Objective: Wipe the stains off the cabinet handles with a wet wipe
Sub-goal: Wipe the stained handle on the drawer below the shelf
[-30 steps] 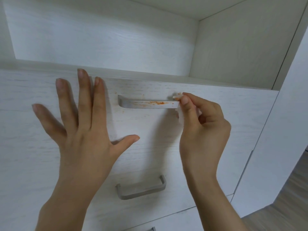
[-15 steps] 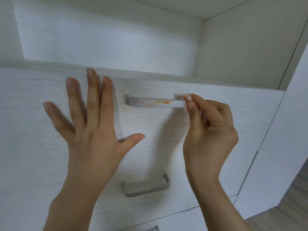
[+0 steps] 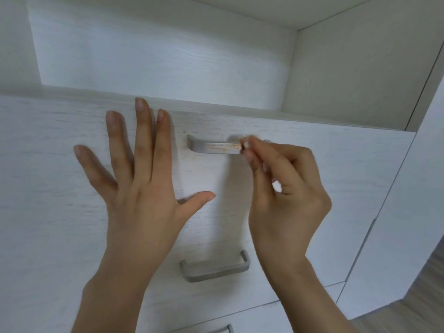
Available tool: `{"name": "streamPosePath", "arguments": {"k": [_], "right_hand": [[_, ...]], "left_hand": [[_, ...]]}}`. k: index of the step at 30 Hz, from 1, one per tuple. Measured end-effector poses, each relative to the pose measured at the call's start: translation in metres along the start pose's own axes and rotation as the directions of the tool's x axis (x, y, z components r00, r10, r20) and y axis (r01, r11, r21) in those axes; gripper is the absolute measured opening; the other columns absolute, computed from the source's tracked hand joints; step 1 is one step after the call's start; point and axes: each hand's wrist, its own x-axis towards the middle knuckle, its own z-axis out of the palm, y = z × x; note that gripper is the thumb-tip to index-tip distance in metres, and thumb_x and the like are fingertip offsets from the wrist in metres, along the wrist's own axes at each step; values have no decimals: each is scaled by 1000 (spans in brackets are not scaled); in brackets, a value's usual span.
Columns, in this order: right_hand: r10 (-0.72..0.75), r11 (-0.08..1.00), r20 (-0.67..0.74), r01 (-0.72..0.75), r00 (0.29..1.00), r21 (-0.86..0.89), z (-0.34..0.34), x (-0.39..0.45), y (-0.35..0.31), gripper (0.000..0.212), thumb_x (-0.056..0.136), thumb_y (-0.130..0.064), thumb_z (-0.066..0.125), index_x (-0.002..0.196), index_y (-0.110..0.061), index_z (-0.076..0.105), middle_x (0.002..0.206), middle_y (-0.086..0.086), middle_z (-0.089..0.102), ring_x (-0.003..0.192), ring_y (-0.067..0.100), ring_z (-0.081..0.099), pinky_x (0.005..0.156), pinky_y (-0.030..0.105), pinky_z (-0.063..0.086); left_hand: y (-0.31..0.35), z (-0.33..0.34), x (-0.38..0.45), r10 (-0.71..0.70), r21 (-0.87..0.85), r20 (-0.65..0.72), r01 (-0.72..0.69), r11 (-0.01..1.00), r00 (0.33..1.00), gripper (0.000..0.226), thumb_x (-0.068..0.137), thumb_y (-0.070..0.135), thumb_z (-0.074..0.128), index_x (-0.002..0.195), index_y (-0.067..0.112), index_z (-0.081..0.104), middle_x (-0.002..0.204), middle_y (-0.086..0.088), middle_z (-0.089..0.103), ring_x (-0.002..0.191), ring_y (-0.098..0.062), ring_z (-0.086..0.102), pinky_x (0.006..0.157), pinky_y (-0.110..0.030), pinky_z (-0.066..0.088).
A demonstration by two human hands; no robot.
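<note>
Right hand [image 3: 286, 188] has slid inward along the upper handle [image 3: 213, 147] since a second ago, covering more of its right end; orange stains now smeared thinner. It pinches the wet wipe [image 3: 245, 142] between thumb and curled fingers, pressed on the handle. Left hand [image 3: 137, 186] stays flat, fingers spread, on the drawer front [image 3: 48, 164] at 9 o'clock of the handle. Lower handle [image 3: 216, 269] at 6 o'clock. Open shelf [image 3: 156, 56] above; wood floor [image 3: 427, 284] at 4 o'clock.

Your upper cabinet handle [image 3: 215, 147], a flat grey metal bar at centre frame, carries smeared orange stains. The wet wipe [image 3: 245, 143], barely visible, touches its right end. A clean lower handle [image 3: 214, 267] sits below.
</note>
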Motion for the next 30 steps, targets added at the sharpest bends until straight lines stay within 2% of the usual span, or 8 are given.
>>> {"name": "streamPosePath", "arguments": {"k": [2, 6, 9, 15, 18, 21, 26, 30], "right_hand": [[26, 1000, -17, -26, 1000, -2, 1, 1, -1, 16, 83, -4, 70, 97, -11, 73, 85, -5, 58, 71, 22, 61, 67, 7, 41], [-99, 995, 54, 100, 994, -11, -1, -1, -3, 17, 83, -4, 69, 98, -11, 73, 86, -5, 60, 75, 21, 60, 70, 22, 49], [-22, 1000, -17, 22, 1000, -2, 0, 3, 0, 15, 84, -7, 70, 97, -14, 73, 86, -8, 58, 74, 22, 58, 67, 20, 46], [-86, 994, 9, 87, 996, -60, 3, 5, 0, 14, 85, -13, 68, 98, -17, 73, 81, -10, 54, 72, 17, 52, 61, 39, 48], [-128, 991, 45, 130, 991, -42, 2, 3, -1, 15, 85, -11, 68, 99, -15, 72, 80, -7, 57, 73, 16, 54, 65, 28, 48], [20, 1000, -45, -19, 999, 17, -1, 5, -1, 16, 84, -9, 69, 99, -14, 72, 79, -8, 53, 69, 17, 56, 69, 5, 39], [-52, 999, 22, 52, 998, 2, 4, 0, -3, 17, 83, -2, 69, 99, -8, 72, 81, 0, 57, 69, 17, 59, 70, 8, 43], [-24, 999, -12, 25, 1000, 20, 6, -2, 1, 20, 81, 4, 69, 99, -5, 72, 81, 3, 54, 71, 4, 52, 73, 7, 43]], "left_hand": [[-1, 0, 0, 3, 16, -9, -3, 1000, 1000, 114, 63, 63, 66, 149, 5, 17, 154, -15, 7, 139, -40, 1, 100, -75, 2], [0, 0, 1, 11, 17, -13, -11, 1000, 1000, 113, 64, 64, 64, 148, 5, 17, 153, -14, 6, 138, -40, 0, 100, -77, 4], [1, 0, 1, 8, 29, -21, -7, 1000, 1000, 115, 62, 62, 67, 148, 5, 18, 153, -14, 7, 138, -40, 1, 100, -72, -1], [0, 1, 1, 4, 35, -29, -3, 999, 1000, 115, 61, 63, 66, 148, 7, 17, 154, -13, 7, 139, -39, 1, 100, -72, 0], [1, 0, 1, 4, 27, -24, -4, 1000, 1000, 114, 62, 63, 65, 149, 7, 17, 154, -14, 7, 139, -40, 1, 100, -76, 3], [0, 0, 1, 8, 36, -21, -7, 999, 1000, 115, 62, 62, 66, 149, 7, 15, 154, -13, 5, 139, -39, 0, 100, -71, -2], [1, 0, 1, 8, 22, -11, -7, 1000, 1000, 114, 63, 63, 64, 149, 7, 15, 154, -13, 6, 139, -39, -1, 100, -75, 2], [0, 0, 1, 7, 34, -12, -7, 999, 1000, 115, 62, 62, 66, 149, 6, 16, 155, -16, 8, 139, -40, 0, 100, -74, 1]]}}
